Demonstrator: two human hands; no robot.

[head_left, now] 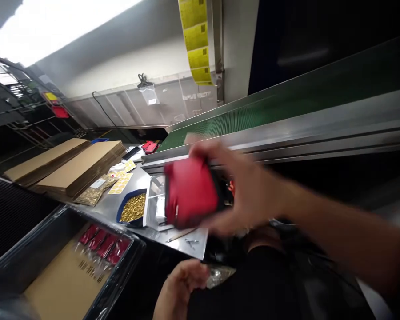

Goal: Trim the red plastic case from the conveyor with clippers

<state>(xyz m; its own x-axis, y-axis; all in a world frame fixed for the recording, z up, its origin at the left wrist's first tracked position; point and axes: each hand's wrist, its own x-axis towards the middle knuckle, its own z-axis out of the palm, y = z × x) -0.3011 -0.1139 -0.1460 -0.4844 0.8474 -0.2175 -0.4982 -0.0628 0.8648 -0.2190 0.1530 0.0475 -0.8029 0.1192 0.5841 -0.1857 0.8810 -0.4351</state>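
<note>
My right hand (242, 191) grips a red, boxy item with dark sides (193, 191), blurred by motion, above the table's front edge. Its fingers and thumb wrap around the right side of the item, whose exact kind I cannot make out. Low in the middle, my left hand (183, 284) has curled fingers that close on the edge of a shiny clear plastic bag (220, 275) over my lap. What the bag contains is unclear. Behind the red item, a white tray (149, 215) is partly hidden.
A blue bin (120, 209) of small brass-coloured parts stands on the metal table (111, 213). Stacked cardboard (83, 166) lies behind it. At lower left, a lined box (113, 293) holds bagged red items (103, 244). A green conveyor (233, 118) runs along the right.
</note>
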